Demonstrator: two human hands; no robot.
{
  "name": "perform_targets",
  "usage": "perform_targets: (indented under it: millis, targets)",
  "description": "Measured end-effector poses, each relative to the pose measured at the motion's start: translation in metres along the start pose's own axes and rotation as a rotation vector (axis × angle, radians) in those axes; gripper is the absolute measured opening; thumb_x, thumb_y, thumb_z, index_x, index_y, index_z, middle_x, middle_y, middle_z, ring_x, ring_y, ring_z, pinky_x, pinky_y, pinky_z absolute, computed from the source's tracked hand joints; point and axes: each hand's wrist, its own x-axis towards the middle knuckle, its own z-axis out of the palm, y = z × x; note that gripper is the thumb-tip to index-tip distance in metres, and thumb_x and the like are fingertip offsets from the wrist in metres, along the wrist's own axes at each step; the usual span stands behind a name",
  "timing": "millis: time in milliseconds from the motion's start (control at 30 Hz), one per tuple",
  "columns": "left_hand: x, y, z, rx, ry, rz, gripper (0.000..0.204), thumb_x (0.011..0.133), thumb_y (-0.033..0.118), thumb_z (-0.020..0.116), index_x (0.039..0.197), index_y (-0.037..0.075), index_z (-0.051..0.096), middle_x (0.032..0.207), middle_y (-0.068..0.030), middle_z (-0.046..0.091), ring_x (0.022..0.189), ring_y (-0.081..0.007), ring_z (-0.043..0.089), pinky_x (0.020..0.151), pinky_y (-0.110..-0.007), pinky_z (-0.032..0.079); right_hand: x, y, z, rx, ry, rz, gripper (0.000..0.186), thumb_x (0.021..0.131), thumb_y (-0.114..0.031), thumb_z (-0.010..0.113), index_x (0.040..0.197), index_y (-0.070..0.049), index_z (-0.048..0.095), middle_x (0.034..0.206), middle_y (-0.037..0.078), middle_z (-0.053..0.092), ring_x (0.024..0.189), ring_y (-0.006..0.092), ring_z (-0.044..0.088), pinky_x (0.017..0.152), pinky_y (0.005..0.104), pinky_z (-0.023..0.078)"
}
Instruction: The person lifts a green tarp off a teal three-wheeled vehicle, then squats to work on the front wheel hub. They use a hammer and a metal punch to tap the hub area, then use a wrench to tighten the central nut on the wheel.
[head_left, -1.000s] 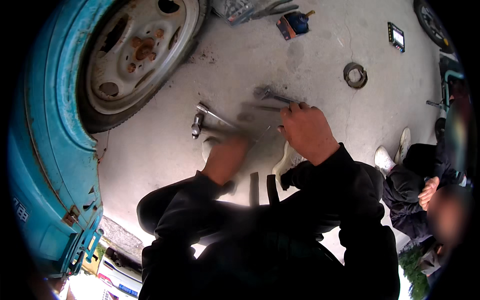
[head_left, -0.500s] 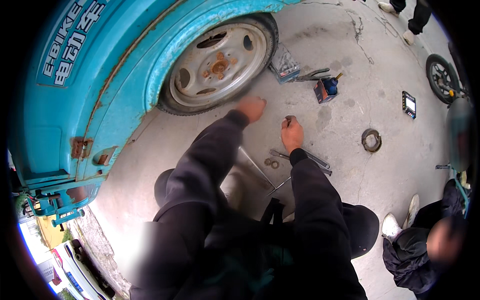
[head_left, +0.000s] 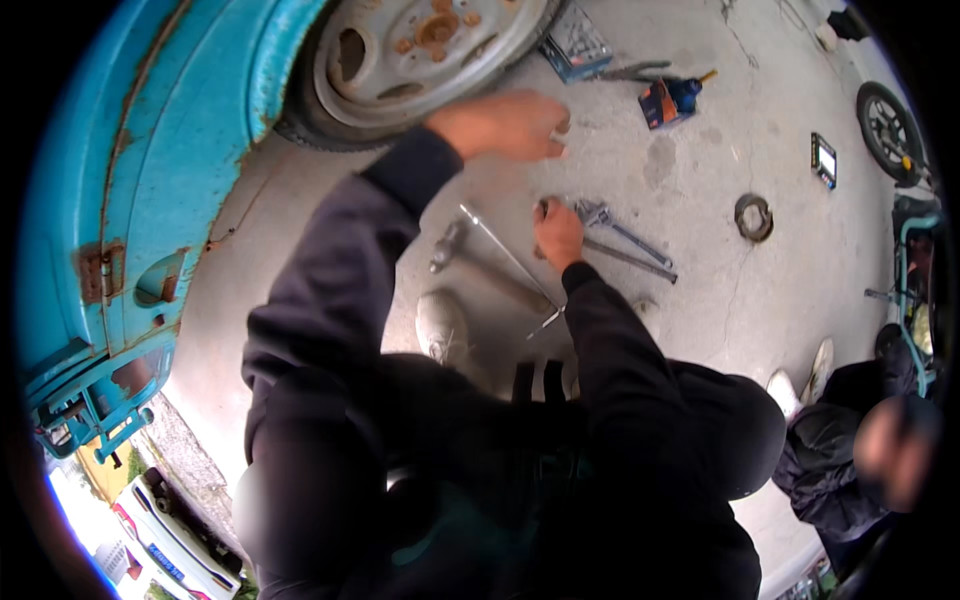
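Observation:
My left hand (head_left: pixel 512 124) is over the floor just in front of the car wheel (head_left: pixel 330 85), its fingers bent and smeared by motion. Below it, my right hand (head_left: pixel 560 233) is closed low over the floor. A small dark thing shows at its fingertips, too little visible to name. Beside that hand lie an adjustable wrench (head_left: pixel 640 240) and a long flat spanner (head_left: pixel 632 259). Nearer my body, a thin metal rod (head_left: pixel 505 248) with a crosspiece lies at a slant. Left of it is a hammer (head_left: pixel 448 246), partly blurred.
A blue box (head_left: pixel 577 48), pliers (head_left: pixel 632 72) and an orange carton (head_left: pixel 658 106) with a blue bottle (head_left: pixel 687 92) stand near the tyre. Farther right are a curved metal ring (head_left: pixel 753 217) and a small screen device (head_left: pixel 823 161). Another person (head_left: pixel 840 470) sits at lower right.
The view has shifted, so the wheel sits higher. My left hand has moved rightward across the wheel's front, while my right hand has come nearer my body. The hammer now shows.

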Motion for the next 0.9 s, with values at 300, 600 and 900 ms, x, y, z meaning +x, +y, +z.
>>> perform_targets:
  millis: [300,600,900]
  targets:
    - [0.087,0.053,-0.027,-0.099,0.120,0.296,0.035,0.086,0.034,0.061,0.091,0.001,0.073,0.089,-0.0246,0.070,0.087,-0.0386,0.068,0.079,-0.047,0.052,-0.050,0.044,-0.030,0.206,-0.240,-0.033,0.019,0.085,-0.021,0.063,0.096,-0.007,0.068,0.090,0.018,0.070,0.086,0.0377,0.067,0.077,0.0502,0.052]
    - [0.058,-0.054,0.095,0.445,-0.239,0.058,0.031,0.089,0.029,0.068,0.103,0.001,0.069,0.101,-0.0209,0.070,0.095,-0.0386,0.068,0.084,-0.046,0.055,-0.136,0.025,0.032,-0.191,0.027,-0.004,0.022,0.092,-0.029,0.062,0.099,-0.008,0.060,0.099,0.014,0.064,0.093,0.0342,0.064,0.076,0.0498,0.051]
    - [0.029,-0.095,0.082,0.448,-0.009,-0.022,0.025,0.089,0.023,0.067,0.103,0.002,0.068,0.100,-0.0181,0.070,0.096,-0.0371,0.068,0.083,-0.046,0.055,-0.088,-0.010,0.016,-0.310,0.019,-0.218,0.024,0.091,-0.028,0.062,0.097,-0.004,0.060,0.097,0.018,0.063,0.089,0.0366,0.064,0.077,0.0468,0.053]
